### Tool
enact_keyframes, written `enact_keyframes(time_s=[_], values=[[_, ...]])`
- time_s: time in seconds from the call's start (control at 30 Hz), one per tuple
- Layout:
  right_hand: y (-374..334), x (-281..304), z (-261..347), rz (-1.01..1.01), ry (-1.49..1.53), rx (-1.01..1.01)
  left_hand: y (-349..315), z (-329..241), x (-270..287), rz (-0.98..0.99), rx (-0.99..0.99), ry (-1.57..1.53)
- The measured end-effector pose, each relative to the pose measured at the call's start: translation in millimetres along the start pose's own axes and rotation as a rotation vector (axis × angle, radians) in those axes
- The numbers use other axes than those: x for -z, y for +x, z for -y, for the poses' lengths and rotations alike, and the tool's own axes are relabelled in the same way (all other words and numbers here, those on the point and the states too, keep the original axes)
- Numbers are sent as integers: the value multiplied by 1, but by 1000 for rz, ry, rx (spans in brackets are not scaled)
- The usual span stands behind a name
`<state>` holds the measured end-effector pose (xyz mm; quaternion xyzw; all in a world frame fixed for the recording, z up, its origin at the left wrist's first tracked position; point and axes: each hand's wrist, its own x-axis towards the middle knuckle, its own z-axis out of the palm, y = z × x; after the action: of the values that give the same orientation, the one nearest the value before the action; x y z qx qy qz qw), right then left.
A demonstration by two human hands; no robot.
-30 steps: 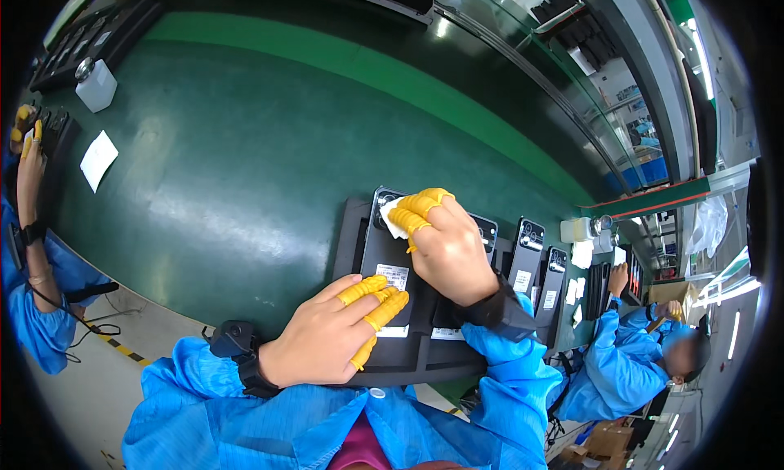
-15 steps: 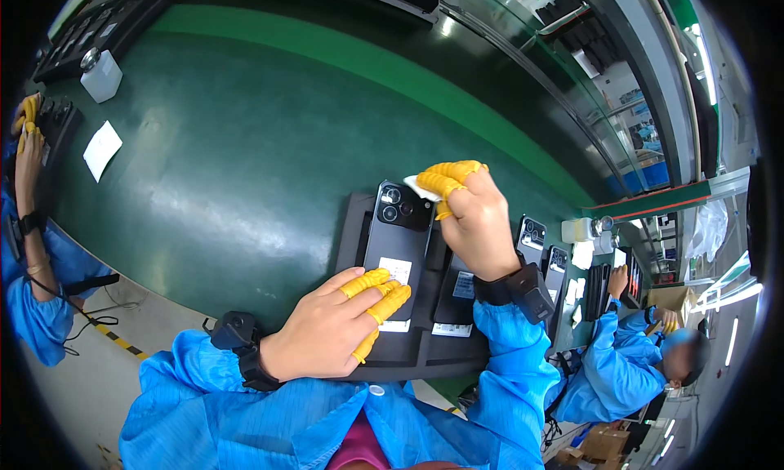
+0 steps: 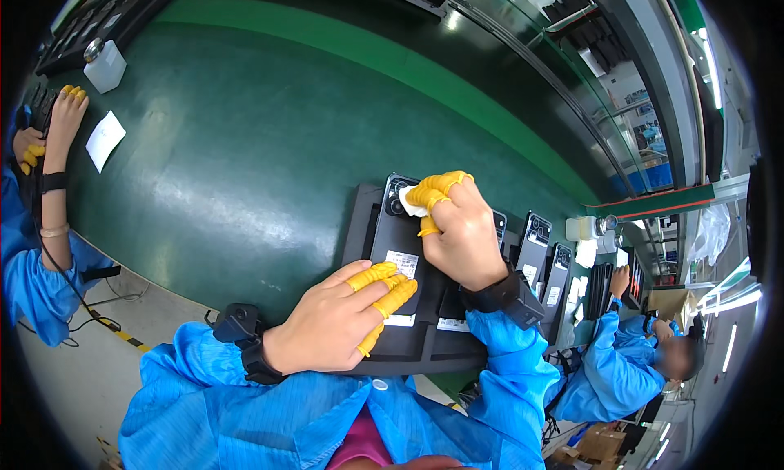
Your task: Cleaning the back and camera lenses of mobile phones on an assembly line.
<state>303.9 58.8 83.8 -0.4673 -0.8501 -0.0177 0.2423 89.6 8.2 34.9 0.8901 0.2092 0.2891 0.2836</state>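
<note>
A dark smartphone [image 3: 391, 240] lies back up over a black tray [image 3: 361, 217], its camera lenses at the far end and white labels nearer me. My left hand [image 3: 331, 319], yellow cots on its fingers, grips the phone's near part, thumb along the left side and fingers across the back. A small white wipe [image 3: 411, 202] is pinched in my right hand [image 3: 461, 229], also in yellow finger cots. The wipe touches the right side of the camera area, where it and my fingers cover part of the lenses. A second phone beside it is mostly hidden under my right hand.
More phones [image 3: 535, 237] stand in trays to the right, with white bottles [image 3: 581, 228] past them. On the green table [image 3: 229, 160] at left are a paper sheet [image 3: 105, 142] and a bottle [image 3: 105, 68]. Co-workers in blue sit on both sides.
My right hand has moved left, bringing the wipe from beside the phone onto its camera area. My left hand keeps its hold. The left co-worker's hands have shifted.
</note>
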Motion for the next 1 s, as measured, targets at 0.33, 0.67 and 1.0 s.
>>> enact_keyframes(time_s=[0.33, 0.67, 1.0], values=[[2, 16, 0, 233, 348, 50, 1, 1, -2, -85, -10, 7], [5, -7, 4, 111, -6, 116, 1, 0, -1, -27, -3, 16], [-22, 28, 0, 196, 121, -43, -1, 2, -2, -21, -9, 18]])
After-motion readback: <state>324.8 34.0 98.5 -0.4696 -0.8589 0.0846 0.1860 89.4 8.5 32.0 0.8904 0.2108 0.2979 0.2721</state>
